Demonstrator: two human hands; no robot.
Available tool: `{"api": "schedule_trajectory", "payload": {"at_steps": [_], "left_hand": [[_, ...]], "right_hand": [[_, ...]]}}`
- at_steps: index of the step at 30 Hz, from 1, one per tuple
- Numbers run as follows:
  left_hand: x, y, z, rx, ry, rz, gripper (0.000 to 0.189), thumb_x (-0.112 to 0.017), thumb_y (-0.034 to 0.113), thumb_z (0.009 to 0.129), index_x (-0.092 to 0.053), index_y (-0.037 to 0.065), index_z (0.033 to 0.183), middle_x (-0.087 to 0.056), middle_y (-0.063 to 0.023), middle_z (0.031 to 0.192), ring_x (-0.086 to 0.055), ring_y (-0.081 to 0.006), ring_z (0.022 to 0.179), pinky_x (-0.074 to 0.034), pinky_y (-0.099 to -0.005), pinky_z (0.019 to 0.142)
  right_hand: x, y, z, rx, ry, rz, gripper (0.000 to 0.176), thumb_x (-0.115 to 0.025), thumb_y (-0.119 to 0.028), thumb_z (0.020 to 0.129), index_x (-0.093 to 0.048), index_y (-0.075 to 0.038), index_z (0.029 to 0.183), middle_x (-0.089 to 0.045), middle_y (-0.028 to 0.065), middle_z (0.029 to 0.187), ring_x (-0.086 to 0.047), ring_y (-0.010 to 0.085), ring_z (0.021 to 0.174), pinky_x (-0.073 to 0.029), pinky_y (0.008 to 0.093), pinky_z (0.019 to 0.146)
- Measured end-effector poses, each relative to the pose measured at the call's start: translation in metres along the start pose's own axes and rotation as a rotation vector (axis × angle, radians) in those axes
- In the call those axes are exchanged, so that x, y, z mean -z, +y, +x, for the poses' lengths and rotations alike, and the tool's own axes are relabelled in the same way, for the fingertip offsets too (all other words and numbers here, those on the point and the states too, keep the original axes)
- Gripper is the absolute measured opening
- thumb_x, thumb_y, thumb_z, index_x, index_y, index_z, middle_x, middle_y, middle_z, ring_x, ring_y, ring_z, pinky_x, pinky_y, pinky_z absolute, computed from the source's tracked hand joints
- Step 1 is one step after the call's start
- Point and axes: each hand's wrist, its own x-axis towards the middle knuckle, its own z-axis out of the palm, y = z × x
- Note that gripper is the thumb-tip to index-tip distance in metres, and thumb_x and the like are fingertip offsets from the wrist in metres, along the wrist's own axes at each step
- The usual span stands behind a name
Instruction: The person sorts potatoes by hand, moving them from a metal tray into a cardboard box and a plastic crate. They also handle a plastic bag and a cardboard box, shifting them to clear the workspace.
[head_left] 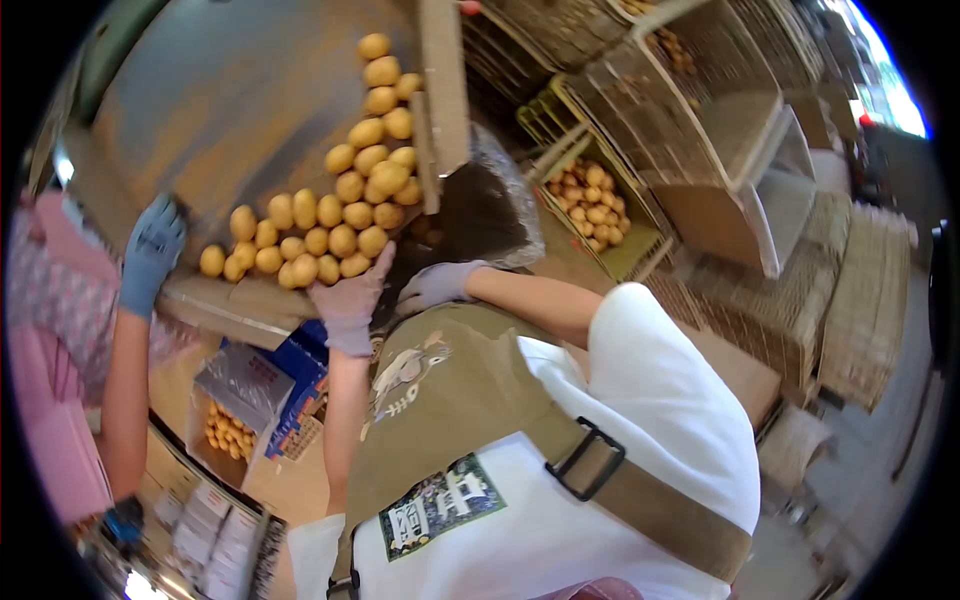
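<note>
My left hand (346, 305), in a pale pink glove, is at the near edge of a metal sorting table (230, 110), its fingers apart and touching the lowest potatoes (342, 240). These small yellow potatoes lie in an L-shaped band along the table's near and right sides. My right hand (440, 287), in a lavender glove, is just right of the left one, beside a dark plastic-lined opening (478, 215). Its fingers are loosely extended to the left in front of my apron, the tips partly hidden. I see nothing held in either hand.
A co-worker's blue-gloved hand (155, 240) rests on the table's left edge. A crate of potatoes (625, 255) stands at right, near stacked crates (690, 120). Below the table is a box (215, 460) with more potatoes, beside a blue carton (300, 375).
</note>
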Motion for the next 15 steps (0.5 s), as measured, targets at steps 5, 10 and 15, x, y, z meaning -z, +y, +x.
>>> {"api": "schedule_trajectory", "payload": {"at_steps": [5, 10, 15], "left_hand": [[0.006, -0.013, 0.000, -0.126, -0.033, 0.065, 0.076, -0.041, 0.063, 0.098, -0.033, 0.016, 0.157, -0.032, -0.0080, 0.164, -0.028, -0.0353, 0.151, -0.024, -0.0708, 0.117], [0.004, -0.022, 0.001, -0.216, -0.235, 0.076, 0.071, -0.048, 0.059, 0.097, -0.039, 0.018, 0.153, -0.038, -0.0032, 0.160, -0.032, -0.0286, 0.148, -0.022, -0.0614, 0.118], [-0.002, -0.029, -0.003, -0.346, -0.231, 0.231, 0.072, -0.054, 0.061, 0.095, -0.039, 0.022, 0.154, -0.041, 0.0004, 0.159, -0.031, -0.0239, 0.148, -0.016, -0.0569, 0.121]], "right_hand": [[0.036, -0.054, -0.048, 0.055, 0.373, -0.021, 0.038, -0.060, -0.036, 0.098, -0.070, -0.005, 0.118, -0.071, 0.0202, 0.112, -0.066, 0.0375, 0.109, -0.050, 0.0447, 0.096], [0.054, -0.079, -0.053, 0.303, 0.611, -0.438, 0.028, -0.066, -0.024, 0.089, -0.070, -0.007, 0.111, -0.071, 0.0123, 0.104, -0.066, 0.0321, 0.101, -0.050, 0.0457, 0.089], [0.082, -0.057, -0.035, 0.287, 0.654, -0.879, 0.031, -0.064, -0.021, 0.089, -0.066, -0.012, 0.118, -0.066, 0.0089, 0.118, -0.063, 0.0310, 0.107, -0.044, 0.0505, 0.098]]}}
